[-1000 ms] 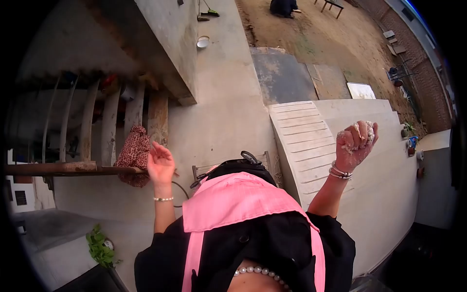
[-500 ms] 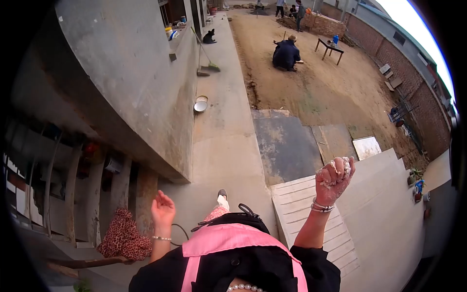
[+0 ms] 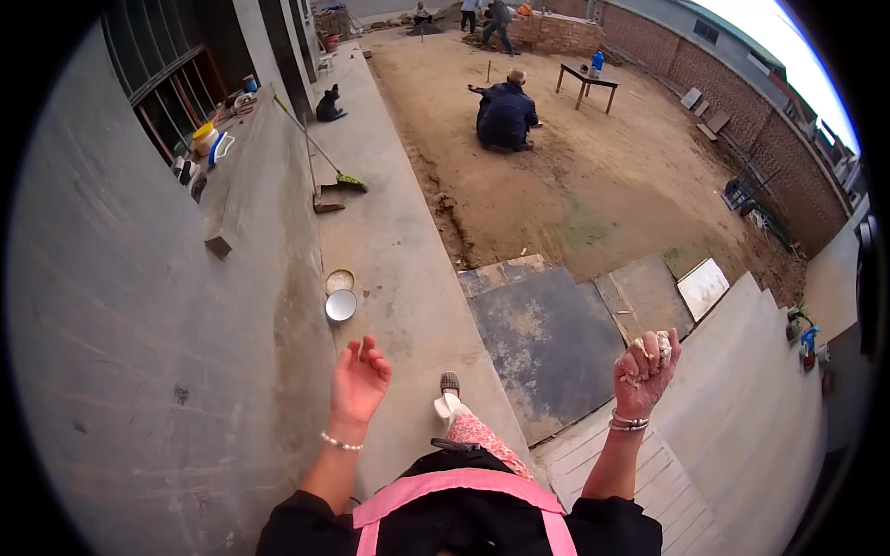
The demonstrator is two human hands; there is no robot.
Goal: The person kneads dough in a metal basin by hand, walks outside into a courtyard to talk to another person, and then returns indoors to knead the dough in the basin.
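The fingers (image 3: 653,349) of the right hand (image 3: 640,394) are clenched into a fist around pale dough (image 3: 665,348), which clings to the knuckles and shows as a lump at the top of the fist; how much sits inside is hidden. This hand is up in the air at about 4 o'clock from the middle of the view. The left hand (image 3: 360,382), at about 7 o'clock, has its fingers released, loosely curled and slightly parted. A beaded bracelet (image 3: 342,443) rings the left wrist, and bangles (image 3: 629,422) circle the right.

At 6 o'clock a pink apron (image 3: 459,479) lies over black clothing. A checked shoe (image 3: 450,381) shows between the hands, at 3 o'clock from the left one. A white bowl (image 3: 340,306) is on the pavement (image 3: 408,278), at nearly 12 o'clock from the left hand. From the right hand, a dark sheet (image 3: 547,343) lies at about 10 o'clock, a white board (image 3: 703,289) at 1 and a ribbed ramp (image 3: 640,491) at 6.

Well apart from both hands, a broom (image 3: 350,182) and a black animal (image 3: 329,105) are near 11 o'clock from the middle, and a crouching person (image 3: 505,116) in dark clothes is between 12 and 1.
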